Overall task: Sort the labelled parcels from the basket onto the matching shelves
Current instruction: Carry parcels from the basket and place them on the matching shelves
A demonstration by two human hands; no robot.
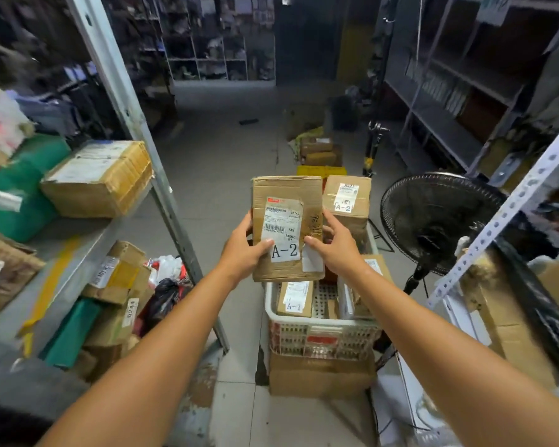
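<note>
The left hand (244, 250) and right hand (334, 245) pinch the box (286, 190) by its lower side edges, with the thumbs curled onto the front face and the fingers behind it, mostly out of sight; the left thumb lies on a corner of the A-2 tag (284, 251). The box is held upright in the air above the basket (323, 324), clear of everything else. The hold sits low, so most of the box stands above the hands. I judge that a quick turn towards a shelf could tip it out of the thumbs and drop it onto the parcels below. The cardboard is creased, so a harder squeeze may buckle it rather than steady it. A white slip (313, 261) under the right thumb looks half loose and might peel with rubbing. No shelf marking can be read from here, so the likeliest error is a wrong shelf. The shelf (88, 240) on the left already carries several boxes, and a box set half on its edge could slide off. The fan (433, 221) stands just beside the basket, where a swinging elbow might knock it. A second A-2 box (347, 201) and an A-1 box (295, 298) sit in the basket, and the two labels are easy to mix up
</note>
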